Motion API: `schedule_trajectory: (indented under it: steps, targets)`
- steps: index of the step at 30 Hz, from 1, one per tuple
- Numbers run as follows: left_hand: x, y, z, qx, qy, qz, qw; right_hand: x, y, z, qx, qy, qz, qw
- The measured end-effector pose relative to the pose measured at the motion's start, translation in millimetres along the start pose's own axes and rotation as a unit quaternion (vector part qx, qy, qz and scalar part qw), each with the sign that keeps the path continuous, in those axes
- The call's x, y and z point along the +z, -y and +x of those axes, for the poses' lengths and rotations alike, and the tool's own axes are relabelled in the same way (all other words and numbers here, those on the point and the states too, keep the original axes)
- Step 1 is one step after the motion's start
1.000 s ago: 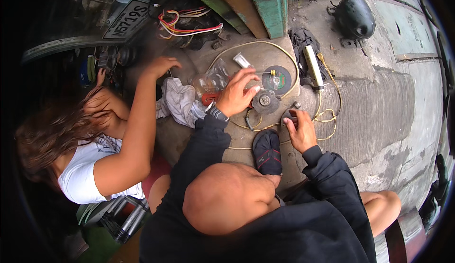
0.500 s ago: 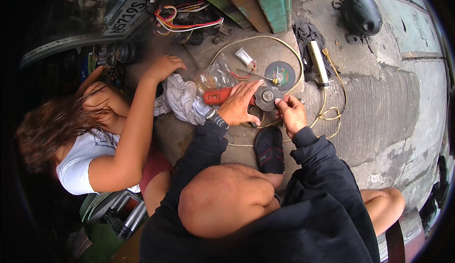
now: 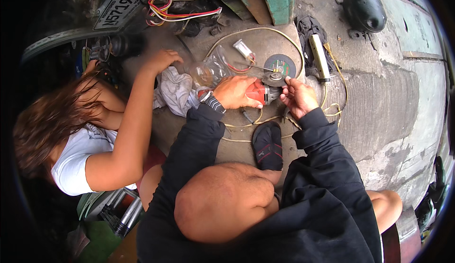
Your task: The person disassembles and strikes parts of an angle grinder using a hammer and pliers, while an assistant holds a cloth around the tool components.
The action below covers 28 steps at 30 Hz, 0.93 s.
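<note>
My left hand [image 3: 232,93] is wrapped over the red body of an angle grinder [image 3: 256,92], held low above the concrete. A dark grey disc [image 3: 273,79] sits on the grinder's head and is seen tilted. My right hand [image 3: 300,97] pinches the disc's right edge between thumb and fingertips, the other fingers curled. Just beyond the head, a second cutting disc [image 3: 286,65], dark with a green and red label, lies flat on the ground. A thin metal rod [image 3: 253,66] with a yellowish end lies beside it, partly overlapped by the grinder's disc.
A co-worker's arm [image 3: 127,135] reaches in at left, near a grey rag [image 3: 173,90] and a clear plastic bag [image 3: 211,71]. A white power strip [image 3: 319,57] lies right on black cloth. A cord [image 3: 222,38] loops around the discs. My sandalled foot [image 3: 268,147] is close below.
My left hand has gone from spread beside the grinder to wrapped around its body. The grinder has turned, so its disc shows more edge-on. My right hand stays at the disc's rim.
</note>
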State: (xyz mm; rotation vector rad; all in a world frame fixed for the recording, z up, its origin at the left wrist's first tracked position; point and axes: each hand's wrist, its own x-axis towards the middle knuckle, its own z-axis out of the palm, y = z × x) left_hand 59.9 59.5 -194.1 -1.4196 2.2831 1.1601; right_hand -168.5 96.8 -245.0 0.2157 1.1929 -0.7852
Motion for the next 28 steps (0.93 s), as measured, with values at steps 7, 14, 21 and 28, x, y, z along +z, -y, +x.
schedule_trajectory:
  steps: [7, 14, 21, 28]
  targets:
    - [-15, -10, 2, 0.001, 0.06, -0.069, 0.996, -7, 10, 4, 0.015, 0.019, 0.031, 0.999]
    - [-12, -6, 3, -0.035, 0.149, -0.14, 0.978, -13, 27, 1, 0.015, 0.058, -0.102, 0.993]
    - [-12, -12, -2, -0.017, 0.135, -0.079, 0.988, -25, 28, -4, 0.027, 0.079, -0.072, 0.994]
    - [-4, -9, -6, 0.02, 0.085, -0.083, 0.993, -34, 19, -6, 0.024, 0.103, -0.039, 0.994]
